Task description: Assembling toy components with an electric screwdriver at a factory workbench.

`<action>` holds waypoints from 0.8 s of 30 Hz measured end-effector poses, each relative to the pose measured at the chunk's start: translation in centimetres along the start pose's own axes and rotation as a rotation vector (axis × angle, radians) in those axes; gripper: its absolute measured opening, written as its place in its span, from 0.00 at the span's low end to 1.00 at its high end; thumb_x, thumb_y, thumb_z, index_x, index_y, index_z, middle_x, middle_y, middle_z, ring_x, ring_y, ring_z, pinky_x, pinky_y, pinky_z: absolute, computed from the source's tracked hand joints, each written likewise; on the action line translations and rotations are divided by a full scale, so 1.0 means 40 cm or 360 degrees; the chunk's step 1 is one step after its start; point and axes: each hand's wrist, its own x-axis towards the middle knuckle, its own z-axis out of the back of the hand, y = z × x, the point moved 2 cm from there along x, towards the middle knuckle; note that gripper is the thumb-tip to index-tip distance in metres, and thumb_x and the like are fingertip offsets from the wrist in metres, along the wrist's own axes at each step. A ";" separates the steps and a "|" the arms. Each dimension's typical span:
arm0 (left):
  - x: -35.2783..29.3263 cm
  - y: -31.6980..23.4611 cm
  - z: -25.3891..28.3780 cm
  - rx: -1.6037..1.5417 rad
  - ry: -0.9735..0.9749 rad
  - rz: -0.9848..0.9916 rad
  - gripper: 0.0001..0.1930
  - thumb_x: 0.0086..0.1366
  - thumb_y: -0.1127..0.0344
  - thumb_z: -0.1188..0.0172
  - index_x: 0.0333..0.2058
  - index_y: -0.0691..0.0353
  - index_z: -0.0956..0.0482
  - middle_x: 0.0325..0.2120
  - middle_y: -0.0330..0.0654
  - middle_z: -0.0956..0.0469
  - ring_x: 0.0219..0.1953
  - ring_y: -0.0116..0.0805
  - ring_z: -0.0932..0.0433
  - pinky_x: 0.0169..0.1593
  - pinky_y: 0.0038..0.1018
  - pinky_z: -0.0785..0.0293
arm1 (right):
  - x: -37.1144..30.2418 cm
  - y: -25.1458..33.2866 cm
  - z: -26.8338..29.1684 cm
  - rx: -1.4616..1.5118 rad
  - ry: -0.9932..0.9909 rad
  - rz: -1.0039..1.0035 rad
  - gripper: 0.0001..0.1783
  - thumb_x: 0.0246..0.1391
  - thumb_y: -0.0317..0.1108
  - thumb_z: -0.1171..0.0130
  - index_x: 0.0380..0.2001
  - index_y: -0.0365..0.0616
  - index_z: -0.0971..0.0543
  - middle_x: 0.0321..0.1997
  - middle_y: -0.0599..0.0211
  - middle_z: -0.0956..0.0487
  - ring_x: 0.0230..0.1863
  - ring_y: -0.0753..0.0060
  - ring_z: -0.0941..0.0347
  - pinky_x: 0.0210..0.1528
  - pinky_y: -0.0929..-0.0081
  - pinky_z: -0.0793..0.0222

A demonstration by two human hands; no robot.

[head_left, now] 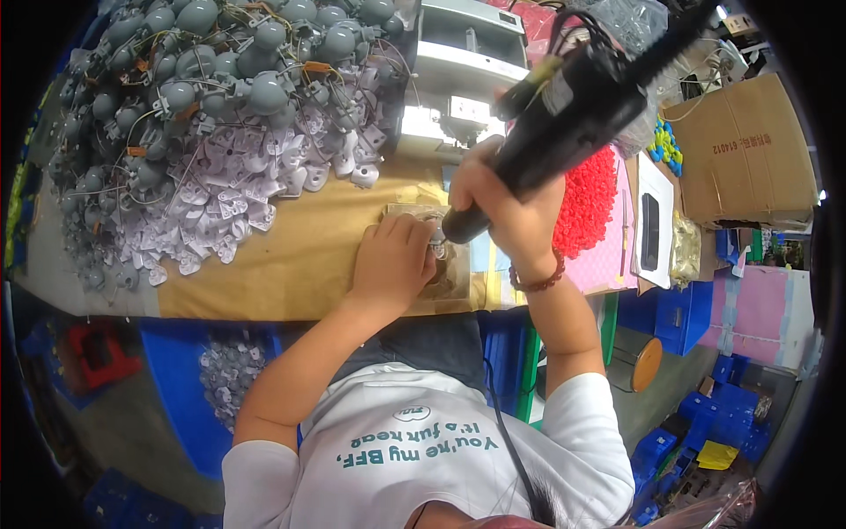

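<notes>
My right hand (515, 207) is wrapped round a black electric screwdriver (568, 119), tilted so its tip end points down and to the left. Its tip meets a small grey-and-white plastic part (438, 240). The bent fingers of my left hand (390, 263) pinch that part from the left, hiding much of it. Under the part lies a tan block (455, 280), like a work fixture, on the brown-covered table (326, 234).
Grey domed parts with wires (264, 93) and white plastic pieces (233, 194) heap up at the left. Red small parts (586, 198) lie right of my right hand. Behind stands a white machine (463, 66); a cardboard box (745, 154) is far right. A blue bin (181, 375) sits below.
</notes>
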 end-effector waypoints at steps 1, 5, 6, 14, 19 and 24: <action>0.001 -0.003 0.000 0.0005 -0.0026 -0.0006 0.22 0.52 0.68 0.35 0.47 0.58 0.24 0.38 0.41 0.26 0.46 0.43 0.27 0.46 0.40 0.31 | -0.015 0.001 0.001 -0.0130 0.0057 0.0049 0.18 0.52 0.15 0.45 0.47 0.29 0.31 0.26 0.61 0.24 0.25 0.71 0.25 0.30 0.73 0.28; 0.003 -0.002 0.000 0.0012 -0.0060 -0.0032 0.23 0.51 0.68 0.35 0.48 0.58 0.24 0.39 0.40 0.26 0.46 0.42 0.27 0.45 0.39 0.31 | -0.037 -0.030 0.011 -0.0215 0.0178 0.0195 0.15 0.51 0.14 0.45 0.44 0.31 0.31 0.27 0.61 0.24 0.26 0.71 0.25 0.31 0.74 0.27; 0.003 -0.003 0.001 0.0016 -0.0064 -0.0035 0.23 0.51 0.68 0.35 0.48 0.58 0.25 0.39 0.40 0.26 0.46 0.42 0.27 0.45 0.39 0.31 | -0.038 -0.033 0.012 -0.0224 0.0195 0.0211 0.16 0.51 0.13 0.44 0.43 0.31 0.31 0.27 0.61 0.24 0.26 0.71 0.25 0.31 0.74 0.27; 0.004 -0.001 0.001 0.0023 -0.0046 -0.0012 0.21 0.50 0.69 0.35 0.45 0.57 0.26 0.37 0.41 0.27 0.44 0.43 0.26 0.43 0.40 0.31 | -0.065 -0.057 0.019 -0.0006 0.0282 0.0274 0.09 0.54 0.18 0.43 0.38 0.35 0.30 0.28 0.61 0.25 0.29 0.70 0.25 0.33 0.72 0.27; 0.004 -0.001 0.002 0.0008 -0.0015 0.0001 0.21 0.50 0.69 0.35 0.45 0.57 0.26 0.36 0.42 0.27 0.43 0.44 0.26 0.42 0.40 0.30 | -0.076 -0.053 0.023 -0.0059 0.0347 0.0193 0.09 0.55 0.20 0.43 0.38 0.36 0.30 0.29 0.61 0.25 0.29 0.70 0.26 0.34 0.72 0.27; 0.011 0.008 0.003 -0.0071 -0.0047 -0.0031 0.22 0.49 0.72 0.35 0.45 0.56 0.27 0.37 0.42 0.26 0.44 0.45 0.26 0.43 0.40 0.30 | -0.099 -0.064 0.022 -0.0434 0.0479 0.0445 0.22 0.54 0.16 0.46 0.50 0.40 0.36 0.30 0.62 0.27 0.29 0.71 0.28 0.33 0.72 0.28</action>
